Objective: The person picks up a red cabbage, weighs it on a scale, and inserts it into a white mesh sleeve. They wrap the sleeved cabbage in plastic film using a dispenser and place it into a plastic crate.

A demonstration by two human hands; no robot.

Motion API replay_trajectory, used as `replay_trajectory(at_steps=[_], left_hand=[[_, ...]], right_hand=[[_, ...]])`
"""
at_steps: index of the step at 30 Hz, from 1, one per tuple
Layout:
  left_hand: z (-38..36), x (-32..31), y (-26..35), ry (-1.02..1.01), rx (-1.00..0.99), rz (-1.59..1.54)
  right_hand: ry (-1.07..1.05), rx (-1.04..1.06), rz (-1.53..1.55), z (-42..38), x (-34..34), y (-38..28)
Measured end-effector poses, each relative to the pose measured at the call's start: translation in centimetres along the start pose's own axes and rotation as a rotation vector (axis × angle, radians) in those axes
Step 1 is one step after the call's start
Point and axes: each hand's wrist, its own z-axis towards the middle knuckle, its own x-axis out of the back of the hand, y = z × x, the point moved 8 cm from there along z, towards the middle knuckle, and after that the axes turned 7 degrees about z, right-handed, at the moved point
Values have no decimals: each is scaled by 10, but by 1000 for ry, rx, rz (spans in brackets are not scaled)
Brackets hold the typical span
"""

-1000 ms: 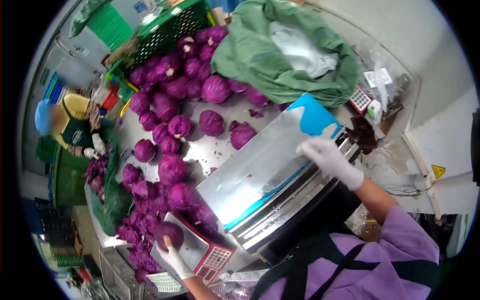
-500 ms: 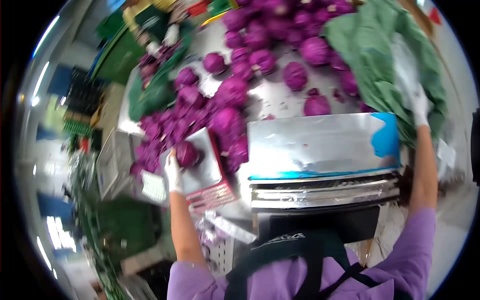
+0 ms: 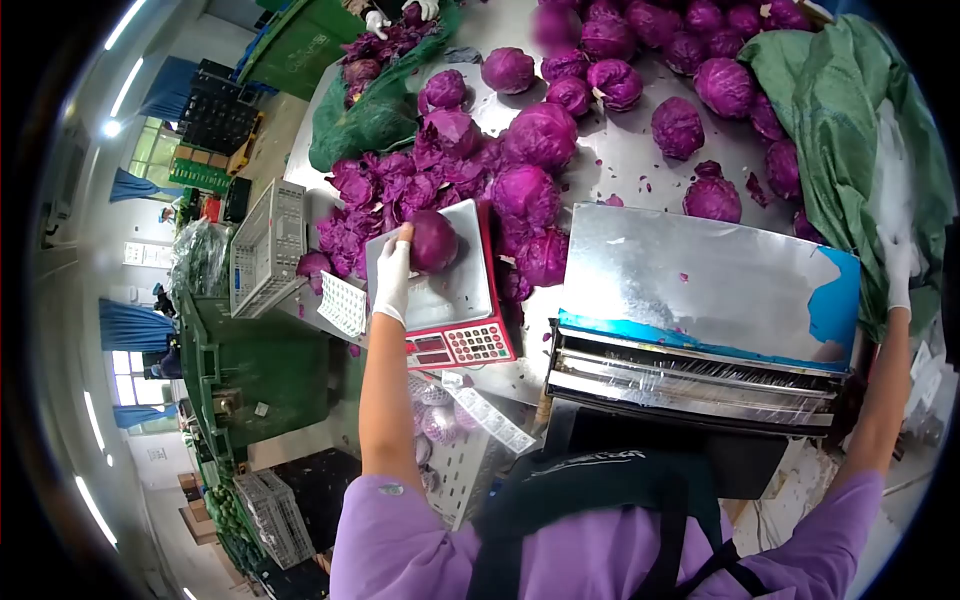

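A red cabbage [image 3: 434,241] rests on the metal pan of a red digital scale [image 3: 466,280]. My left hand [image 3: 393,280], in a white glove, grips the cabbage's left side; some fingers are hidden behind it. Far to the right, my gloved right hand [image 3: 902,262] is at a green cloth [image 3: 815,110]. A long whitish, see-through strip, perhaps plastic, runs up from this hand over the cloth. The right fingers are too blurred to make out. Between my arms stands a metal wrapping machine [image 3: 700,275] with blue film peeling from its top.
Loose cabbage leaves [image 3: 365,200] lie behind the scale, and several whole cabbages [image 3: 678,128] cover the metal table. A green net bag [image 3: 365,135] sits at the back left, near another person's gloved hands [image 3: 378,22]. A white label sheet [image 3: 343,303] and grey crate [image 3: 270,250] are left of the scale.
The view has shifted, so the table things appear farther right, and the picture is sharper. My left hand remains at the cabbage on the scale; my right hand remains at the green cloth.
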Motion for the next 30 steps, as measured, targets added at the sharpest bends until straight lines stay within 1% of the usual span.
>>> replay_trajectory(at_steps=[1, 2, 3, 4, 5, 7, 8, 9, 10, 11, 12, 13, 14, 15, 16, 17, 18, 19, 20, 21, 23, 25, 27, 28, 29, 30], left_hand=[[-4, -8, 10, -2, -107, 60], [3, -10, 14, 41, -269, 193], [1, -14, 24, 86, -428, 327], [-1, -17, 23, 141, -471, 432], [-20, -21, 37, 180, -473, 544], [-42, -26, 49, 284, -502, 707], [-52, -29, 55, 422, -615, 822], [-86, -37, 77, 607, -759, 926], [-117, -47, 95, 606, -905, 816], [-150, -64, 119, 330, -927, 576], [-174, -84, 116, 305, -1059, 290], [-209, -98, 133, 163, -1082, 150], [-239, -106, 145, 93, -1091, 18], [-261, -114, 151, 24, -1099, -115], [-269, -130, 152, -66, -1037, -227], [-273, -141, 152, -155, -978, -339], [-270, -159, 141, -431, -771, -507], [-271, -177, 130, -705, -555, -665], [-259, -204, 99, -898, -90, -920], [-258, -198, 88, -892, -99, -933], [-263, -192, 60, -938, 181, -1262], [-267, -183, 41, -919, 174, -1236], [-275, -169, 20, -821, 150, -968], [-285, -164, 12, -863, 227, -958], [-300, -156, 15, -995, 271, -978], [-314, -140, 26, -1016, 146, -1054]], right_hand=[[3, 1, -2, 12, -12, 15], [159, 77, 399, 35, -25, 42], [311, 155, 800, 29, -6, 41], [374, 100, 831, 22, 10, 52], [415, 130, 847, 12, 35, 49], [473, 100, 1025, -39, 100, 17], [475, 121, 1030, -66, 127, -9], [549, 212, 1111, -96, 158, -37], [620, 304, 1193, -131, 186, -65], [444, 333, 1183, -165, 193, -100], [268, 364, 1161, -207, 197, -139], [9, 454, 1204, -261, 205, -192], [-250, 380, 1065, -285, 167, -206], [-115, 990, 1073, -347, 183, -252], [-329, 1012, 1086, -392, 192, -288], [-432, 1117, 1153, -434, 216, -315], [-579, 1109, 1182, -455, 201, -325], [-676, 1039, 1234, -469, 189, -330], [-825, 950, 1295, -475, 188, -335], [-971, 848, 1351, -481, 186, -339], [-1085, 718, 1602, -495, 177, -343], [-1097, 667, 1609, -505, 171, -345], [-997, 599, 1477, -506, 167, -345], [-962, 571, 1514, -512, 175, -347], [-876, 744, 1506, -517, 182, -353], [-810, 798, 1421, -523, 183, -356]])
